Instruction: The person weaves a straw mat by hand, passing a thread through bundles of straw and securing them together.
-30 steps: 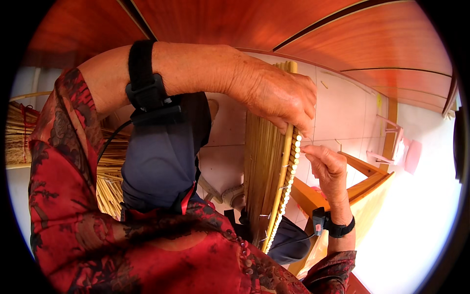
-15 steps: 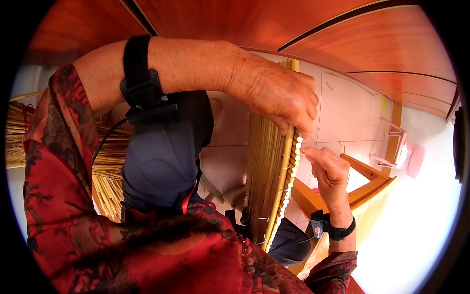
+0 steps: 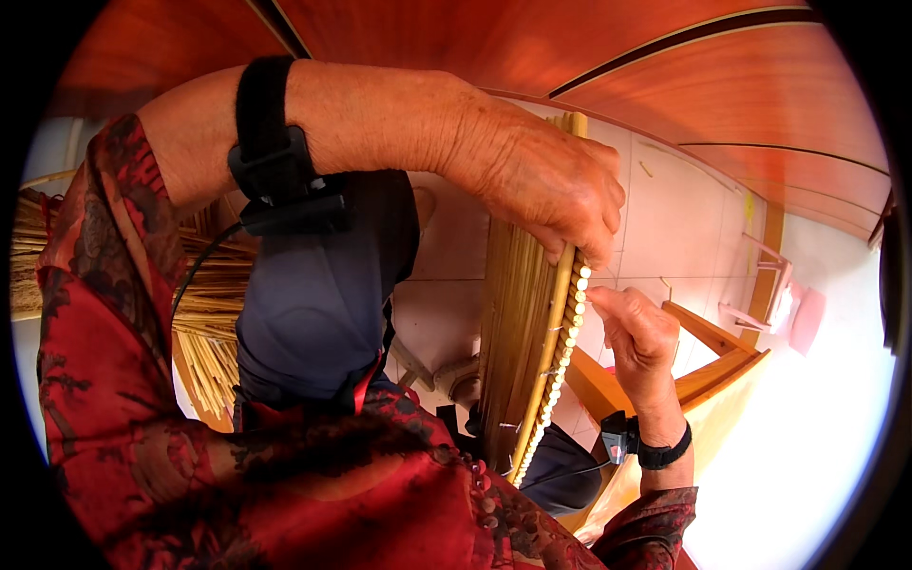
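A panel of straight yellow reed stalks (image 3: 511, 328) stands between my knees, the pale cut ends in a row along its right side. A thicker stick (image 3: 543, 370) runs along that edge, with thin pale ties around it at intervals. My left hand (image 3: 556, 195) reaches across the far end of the panel, its fingers closed over the stick and the stalks. Just right of the cut ends is my right hand (image 3: 638, 328), thumb and forefinger pinched together close to the edge. Whatever lies between those fingertips is too small to make out.
A heap of loose reed stalks (image 3: 204, 332) lies at the left beside my dark-trousered leg (image 3: 304, 304). A wooden frame (image 3: 712, 366) stands at the right, and a small pink chair (image 3: 774, 294) farther off. Reddish wooden panels (image 3: 427, 43) line the far side.
The panel's far end and my left hand appear slightly farther right. My right hand stays pinched in nearly the same place by the edge.
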A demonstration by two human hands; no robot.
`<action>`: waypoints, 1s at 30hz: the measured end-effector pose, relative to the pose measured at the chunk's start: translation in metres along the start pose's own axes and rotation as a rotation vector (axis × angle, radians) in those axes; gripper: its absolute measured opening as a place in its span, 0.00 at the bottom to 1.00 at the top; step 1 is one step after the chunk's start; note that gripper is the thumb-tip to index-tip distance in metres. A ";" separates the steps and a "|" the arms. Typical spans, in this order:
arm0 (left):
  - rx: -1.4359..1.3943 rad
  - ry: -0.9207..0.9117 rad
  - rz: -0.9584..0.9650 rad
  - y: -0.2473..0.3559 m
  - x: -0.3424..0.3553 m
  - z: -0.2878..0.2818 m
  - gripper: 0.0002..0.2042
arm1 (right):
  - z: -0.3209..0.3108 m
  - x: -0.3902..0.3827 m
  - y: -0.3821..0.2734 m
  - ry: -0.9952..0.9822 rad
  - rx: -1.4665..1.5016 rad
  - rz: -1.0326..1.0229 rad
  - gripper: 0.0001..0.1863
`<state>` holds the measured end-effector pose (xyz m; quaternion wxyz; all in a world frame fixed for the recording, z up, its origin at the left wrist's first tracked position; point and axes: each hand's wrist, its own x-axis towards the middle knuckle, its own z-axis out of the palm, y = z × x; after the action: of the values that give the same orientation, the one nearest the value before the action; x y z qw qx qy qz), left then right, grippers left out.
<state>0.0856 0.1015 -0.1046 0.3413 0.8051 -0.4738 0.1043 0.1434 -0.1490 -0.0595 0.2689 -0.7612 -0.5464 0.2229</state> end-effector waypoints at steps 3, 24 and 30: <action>-0.003 -0.018 -0.026 0.002 -0.001 -0.001 0.08 | 0.001 0.001 -0.002 -0.008 0.011 0.008 0.17; 0.010 -0.028 -0.033 0.003 -0.006 0.001 0.09 | 0.001 0.010 -0.007 -0.071 0.018 -0.007 0.15; -0.003 0.007 -0.014 0.002 -0.008 0.002 0.08 | -0.001 0.012 -0.007 -0.097 0.027 -0.015 0.13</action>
<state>0.0790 0.1049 -0.1092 0.3450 0.8075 -0.4670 0.1037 0.1429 -0.1358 -0.0549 0.2537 -0.7418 -0.5615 0.2649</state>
